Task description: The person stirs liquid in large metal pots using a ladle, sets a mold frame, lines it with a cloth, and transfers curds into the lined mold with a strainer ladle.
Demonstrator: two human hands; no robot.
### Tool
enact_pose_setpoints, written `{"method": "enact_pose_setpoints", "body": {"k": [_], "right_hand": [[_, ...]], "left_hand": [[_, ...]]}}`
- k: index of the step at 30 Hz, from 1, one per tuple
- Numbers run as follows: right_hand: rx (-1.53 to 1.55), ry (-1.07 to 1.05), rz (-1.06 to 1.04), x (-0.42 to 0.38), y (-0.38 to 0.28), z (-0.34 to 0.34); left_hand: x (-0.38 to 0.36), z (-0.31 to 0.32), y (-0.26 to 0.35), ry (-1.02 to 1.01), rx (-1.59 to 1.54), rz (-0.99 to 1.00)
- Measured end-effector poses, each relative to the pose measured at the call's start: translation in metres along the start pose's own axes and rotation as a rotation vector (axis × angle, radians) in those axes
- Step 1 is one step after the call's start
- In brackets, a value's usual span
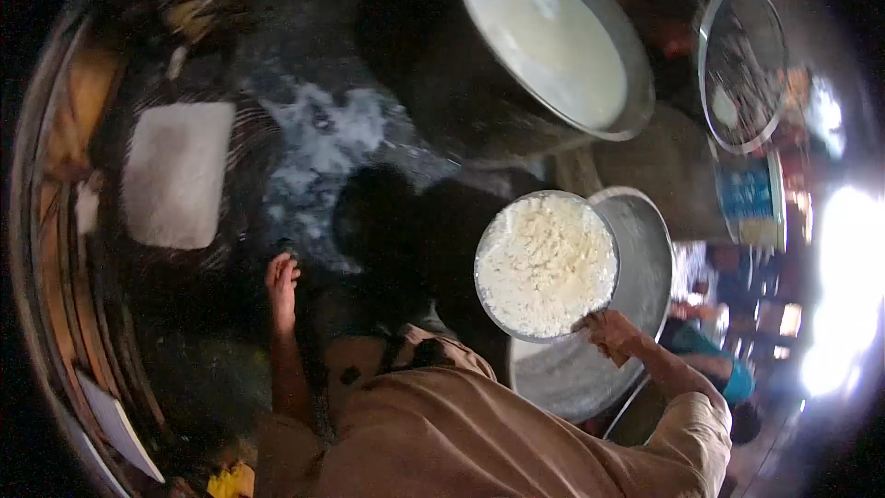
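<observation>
My right hand point(610, 336) is closed on the near rim of a round metal pan point(479, 269). White, crumbly stuff point(550, 266) like curds fills the pan almost to its edge. A small tan piece point(621, 357), perhaps cloth, shows under the fingers. The pan overlaps a wide metal basin point(645, 249), whose inside is partly hidden by it. Well off to the left, my left hand point(283, 284) hangs over the dark floor, fingers loosely bent and a little apart. I see nothing held in it.
A big pot point(636, 65) of whitish liquid stands ahead. White liquid point(341, 129) is spilled on the dark floor. A pale rectangular slab point(178, 175) lies left. To the right are a round metal-rimmed sieve or tray point(708, 65), a blue-labelled bucket point(747, 192) and a person in teal point(710, 350).
</observation>
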State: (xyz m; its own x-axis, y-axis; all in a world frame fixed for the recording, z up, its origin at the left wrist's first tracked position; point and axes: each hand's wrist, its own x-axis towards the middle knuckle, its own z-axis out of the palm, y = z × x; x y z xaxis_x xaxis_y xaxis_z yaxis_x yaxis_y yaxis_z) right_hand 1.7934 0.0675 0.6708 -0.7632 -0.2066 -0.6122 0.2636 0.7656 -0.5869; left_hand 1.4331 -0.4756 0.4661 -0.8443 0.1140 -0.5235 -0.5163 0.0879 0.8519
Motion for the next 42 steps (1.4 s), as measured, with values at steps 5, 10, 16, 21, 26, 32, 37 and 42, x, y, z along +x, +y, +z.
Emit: {"method": "enact_pose_setpoints", "body": {"k": [5,10,16,21,26,32,37,42], "right_hand": [[0.279,0.065,-0.200,-0.014,0.075,0.036],[0.888,-0.024,0.339,0.027,-0.004,0.013],[0.688,0.065,-0.093,0.209,-0.023,0.138],[1.296,-0.091,0.101,0.386,-0.167,0.177],[1.382,-0.165,0.150,0.478,-0.215,0.208],[1.481,-0.077,0.209,0.523,-0.191,0.221],[1.520,0.026,0.014,0.581,-0.168,0.216],[1.104,0.589,0.587,0.406,-0.246,0.022]], "left_hand": [[-0.132,-0.078,-0.159,0.263,-0.338,-0.052],[-0.292,-0.002,-0.231,0.457,-0.398,-0.030],[-0.406,0.078,-0.218,0.660,-0.438,-0.131],[-0.409,0.056,-0.240,0.711,-0.642,-0.282],[-0.434,0.062,-0.255,0.757,-0.752,-0.389],[-0.444,0.064,-0.256,0.727,-0.806,-0.443],[-0.412,0.041,-0.238,0.671,-0.848,-0.360],[-0.370,0.033,-0.250,0.382,-0.937,-0.035]]}}
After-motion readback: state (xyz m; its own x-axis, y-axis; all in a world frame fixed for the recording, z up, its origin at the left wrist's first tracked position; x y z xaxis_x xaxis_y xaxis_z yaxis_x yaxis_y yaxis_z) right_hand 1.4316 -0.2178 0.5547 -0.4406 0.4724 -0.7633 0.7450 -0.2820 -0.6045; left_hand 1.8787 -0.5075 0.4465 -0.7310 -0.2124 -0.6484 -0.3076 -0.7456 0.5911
